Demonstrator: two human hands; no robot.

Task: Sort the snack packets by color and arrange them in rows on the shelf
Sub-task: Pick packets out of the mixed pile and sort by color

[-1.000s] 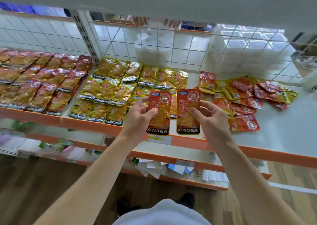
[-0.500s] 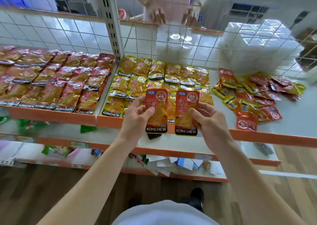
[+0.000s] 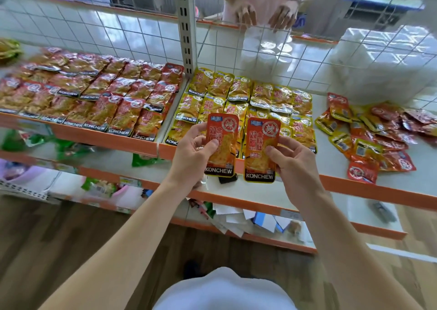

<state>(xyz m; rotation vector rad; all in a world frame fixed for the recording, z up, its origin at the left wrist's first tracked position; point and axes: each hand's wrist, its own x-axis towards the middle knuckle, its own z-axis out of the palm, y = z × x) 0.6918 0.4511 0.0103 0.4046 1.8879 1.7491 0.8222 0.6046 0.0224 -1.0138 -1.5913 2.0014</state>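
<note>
My left hand (image 3: pixel 192 155) grips a red snack packet (image 3: pixel 221 142) upright by its left edge, thumb on the front. My right hand (image 3: pixel 292 165) holds a second red packet (image 3: pixel 261 144) beside it, thumb on its front. Both packets hover over the front edge of the shelf (image 3: pixel 354 188). Behind them lie rows of yellow packets (image 3: pixel 246 97). Rows of red packets (image 3: pixel 94 94) fill the left shelf section. An unsorted pile of red and yellow packets (image 3: pixel 376 134) lies on the right.
A white wire grid (image 3: pixel 295 56) backs the shelf, with an upright post (image 3: pixel 185 26) between sections. Another person's hands (image 3: pixel 264 14) rest on the far side. White cup stacks (image 3: pixel 267 52) stand behind the grid. Lower shelves (image 3: pixel 260 217) hold papers and packets.
The view has swung left and up, bringing the red rows further into sight. Both hands keep the same grip on their red packets and hold them side by side.
</note>
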